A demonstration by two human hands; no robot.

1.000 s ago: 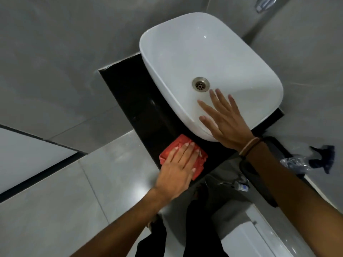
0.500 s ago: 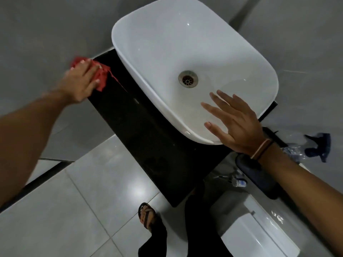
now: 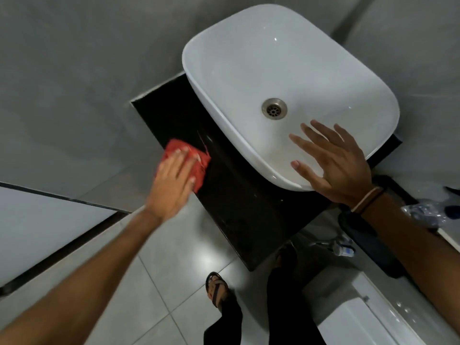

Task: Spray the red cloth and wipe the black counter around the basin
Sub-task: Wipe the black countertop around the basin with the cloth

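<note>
A white oval basin (image 3: 261, 70) sits on a black counter (image 3: 239, 202). My left hand (image 3: 174, 183) presses flat on a folded red cloth (image 3: 196, 160) at the counter's left edge, about halfway along its length; the fingers cover most of the cloth. My right hand (image 3: 333, 163) rests with fingers spread on the basin's near rim, holding nothing. A spray bottle (image 3: 428, 212) with a blue trigger lies at the far right, partly cut off by the frame and by my right arm.
Grey tiled walls surround the counter on the far and left sides. Below are a white toilet cistern (image 3: 368, 317), a dark toilet seat (image 3: 366, 235), and my sandalled foot (image 3: 217, 287) on the pale floor tiles.
My left hand swept the cloth from the counter's near end up to its far left corner, then back toward me to the middle of the left edge. The right hand stayed on the basin rim.
</note>
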